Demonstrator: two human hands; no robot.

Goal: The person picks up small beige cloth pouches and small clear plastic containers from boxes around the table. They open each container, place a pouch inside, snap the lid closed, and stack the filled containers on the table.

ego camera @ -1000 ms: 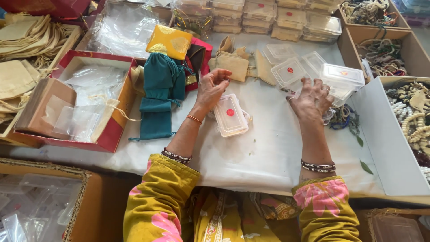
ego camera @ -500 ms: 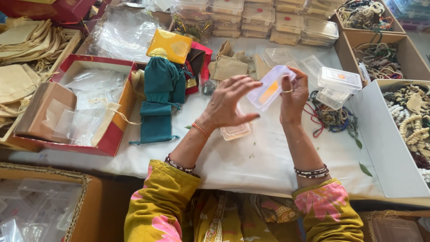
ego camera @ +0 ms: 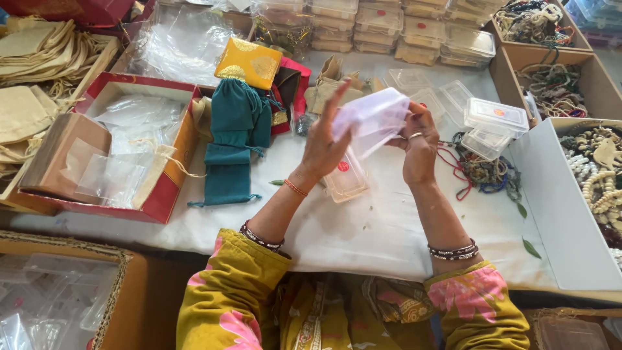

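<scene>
A clear plastic box [ego camera: 374, 120] is held up in the air between both hands, above the white table cover [ego camera: 382, 227], and it looks blurred. The right hand [ego camera: 419, 146] is closed around the box's right end, with a ring seen on one finger. The left hand [ego camera: 322, 144] is pressed against the box's left side with the palm flat and the fingers spread wide and pointing upward, so the box is steadied there rather than gripped. Just below the held box, a second clear box with a red dot [ego camera: 346, 178] is lying flat on the cover. To the right of the held box, a small stack of clear lidded boxes [ego camera: 494, 123] is seen, and tangled bead strings [ego camera: 483, 172] are spread just beneath that stack. To the left of the held box, teal cloth pouches [ego camera: 233, 139] are laid out, with a yellow patterned pouch [ego camera: 249, 63] behind them. Further left of the held box, a red cardboard box [ego camera: 170, 188] filled with clear plastic bags is set. Behind the held box, rows of stacked clear containers [ego camera: 389, 23] are lined up. Far right of the held box, a white tray of pale beads [ego camera: 599, 172] is placed.
</scene>
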